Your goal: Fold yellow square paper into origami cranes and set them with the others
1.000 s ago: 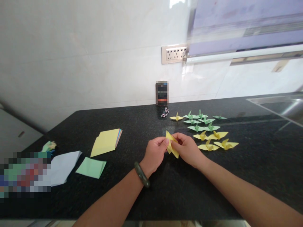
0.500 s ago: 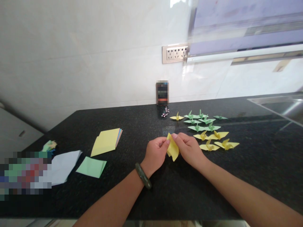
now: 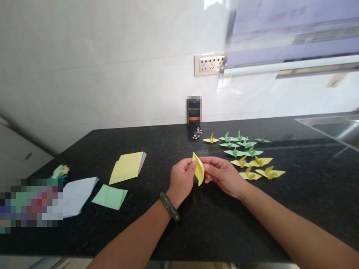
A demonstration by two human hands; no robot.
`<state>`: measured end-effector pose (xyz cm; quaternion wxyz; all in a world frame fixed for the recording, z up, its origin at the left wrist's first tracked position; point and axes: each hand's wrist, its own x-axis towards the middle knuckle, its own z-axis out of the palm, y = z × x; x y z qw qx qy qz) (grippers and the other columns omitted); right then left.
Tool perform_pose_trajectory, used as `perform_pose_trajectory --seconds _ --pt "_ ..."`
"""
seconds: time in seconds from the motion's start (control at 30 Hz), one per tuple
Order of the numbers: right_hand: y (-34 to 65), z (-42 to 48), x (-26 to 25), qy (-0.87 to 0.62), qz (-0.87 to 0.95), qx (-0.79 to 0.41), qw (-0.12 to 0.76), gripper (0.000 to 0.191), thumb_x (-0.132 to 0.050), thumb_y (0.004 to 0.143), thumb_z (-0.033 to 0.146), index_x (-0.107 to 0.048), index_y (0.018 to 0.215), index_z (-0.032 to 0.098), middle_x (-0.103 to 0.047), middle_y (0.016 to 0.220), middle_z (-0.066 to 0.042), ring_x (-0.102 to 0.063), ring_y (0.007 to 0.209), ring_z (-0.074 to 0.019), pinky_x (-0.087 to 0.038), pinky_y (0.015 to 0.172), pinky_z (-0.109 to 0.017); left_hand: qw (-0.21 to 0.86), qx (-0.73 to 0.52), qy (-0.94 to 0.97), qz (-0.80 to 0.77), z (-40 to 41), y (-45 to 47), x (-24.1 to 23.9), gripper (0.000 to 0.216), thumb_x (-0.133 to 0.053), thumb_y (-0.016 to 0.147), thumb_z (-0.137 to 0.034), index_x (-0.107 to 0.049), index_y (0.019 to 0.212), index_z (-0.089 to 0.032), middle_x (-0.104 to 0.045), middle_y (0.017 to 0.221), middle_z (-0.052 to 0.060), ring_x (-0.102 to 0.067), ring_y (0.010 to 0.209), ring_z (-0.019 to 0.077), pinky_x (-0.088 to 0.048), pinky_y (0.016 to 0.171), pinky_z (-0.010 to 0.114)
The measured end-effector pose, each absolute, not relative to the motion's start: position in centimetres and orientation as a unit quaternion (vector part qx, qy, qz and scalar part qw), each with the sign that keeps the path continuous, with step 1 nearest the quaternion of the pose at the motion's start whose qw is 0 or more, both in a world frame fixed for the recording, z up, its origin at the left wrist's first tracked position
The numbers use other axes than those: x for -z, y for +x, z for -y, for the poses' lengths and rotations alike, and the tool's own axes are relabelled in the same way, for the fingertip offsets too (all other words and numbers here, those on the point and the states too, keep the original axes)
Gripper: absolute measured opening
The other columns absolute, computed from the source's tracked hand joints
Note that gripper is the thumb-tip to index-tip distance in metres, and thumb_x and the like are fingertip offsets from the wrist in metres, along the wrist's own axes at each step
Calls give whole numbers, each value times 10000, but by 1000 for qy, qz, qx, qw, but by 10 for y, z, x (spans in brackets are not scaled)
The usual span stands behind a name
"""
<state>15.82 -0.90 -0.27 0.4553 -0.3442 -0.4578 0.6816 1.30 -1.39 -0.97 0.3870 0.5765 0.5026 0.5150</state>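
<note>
A partly folded piece of yellow origami paper (image 3: pixel 199 170) is held up over the dark countertop, its pointed tip upward. My left hand (image 3: pixel 183 178) pinches its left side, thumb on the front face. On the right edge, my right hand (image 3: pixel 221 173) grips it between thumb and fingers; some fingertips are hidden behind the paper. Just beyond my right hand lie folded yellow paper cranes (image 3: pixel 270 172) and, farther back, several green paper cranes (image 3: pixel 235 152). One more yellow crane (image 3: pixel 211 139) sits apart to their left.
On the left are a stack of coloured paper (image 3: pixel 127 167), a green sheet (image 3: pixel 110 197), white paper (image 3: pixel 80 196) and a crumpled paper bit (image 3: pixel 61 172). A phone-like object (image 3: pixel 194 111) leans on the wall by a beaded string (image 3: pixel 197 133). A sink (image 3: pixel 336 129) lies far right.
The yellow paper has turned narrower and moved slightly up and left. My right hand's thumb has shifted down from the paper's top to its right edge.
</note>
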Motion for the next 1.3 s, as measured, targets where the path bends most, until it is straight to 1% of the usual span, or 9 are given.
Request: perform_pose_trajectory --seconds 0.1,0.2,0.3,0.4,0.6,0.7,0.87,1.07,1.3 --pt "158 8 5 -353 450 -674 468 323 -729 641 321 -665 914 161 -626 637 14 -502 466 -47 -447 478 -189 432 -514 564 -481 14 15 12 242 -540 784 -350 -647 850 -143 -655 719 46 -592 617 159 -460 579 264" --pt "158 6 6 -363 435 -669 481 319 -740 629 313 -659 890 149 -613 605 21 -500 465 -50 -448 481 -192 506 -518 535 -435 15 17 12 209 -581 758 -312 -617 871 -139 -667 745 49 -614 629 165 -487 603 286" --pt "159 6 6 -363 424 -672 487 285 -744 629 300 -659 852 144 -615 592 22 -504 463 -46 -445 491 -185 566 -523 498 -398 15 18 9 203 -640 706 -259 -598 861 -135 -679 726 42 -629 611 163 -500 621 298" --pt "160 6 7 -353 430 -679 479 243 -732 652 290 -668 832 140 -612 571 21 -510 470 -45 -437 498 -177 589 -528 465 -397 15 19 6 208 -674 664 -232 -597 827 -126 -681 689 35 -629 582 155 -500 608 291" --pt "161 6 12 -350 462 -672 462 251 -720 669 302 -693 858 140 -645 627 -6 -533 519 -59 -449 537 -197 577 -542 437 -427 16 20 4 189 -710 589 -183 -595 723 -117 -669 640 23 -614 536 134 -482 540 241" --pt "161 5 15 -357 464 -669 458 251 -718 669 306 -695 859 144 -654 649 -12 -538 528 -64 -453 547 -206 586 -539 432 -424 17 20 4 172 -686 599 -143 -590 740 -121 -670 655 19 -618 547 130 -488 549 239" --pt "160 3 16 -381 439 -666 466 241 -740 639 306 -681 806 143 -646 640 -3 -546 531 -68 -454 539 -205 589 -536 433 -421 17 22 5 241 -692 574 -99 -590 791 -123 -674 705 16 -620 602 120 -489 583 224" --pt "158 5 12 -365 440 -678 462 255 -748 631 315 -645 785 140 -632 634 11 -556 532 -70 -455 527 -202 559 -532 442 -457 15 20 8 131 -683 612 -182 -599 683 -109 -626 607 3 -569 527 104 -473 549 233" --pt "159 5 13 -391 475 -655 438 263 -733 647 324 -630 801 137 -632 647 12 -551 523 -57 -456 530 -193 561 -506 464 -464 12 16 11 214 -662 666 -312 -618 647 -104 -598 580 8 -551 528 110 -478 585 258"
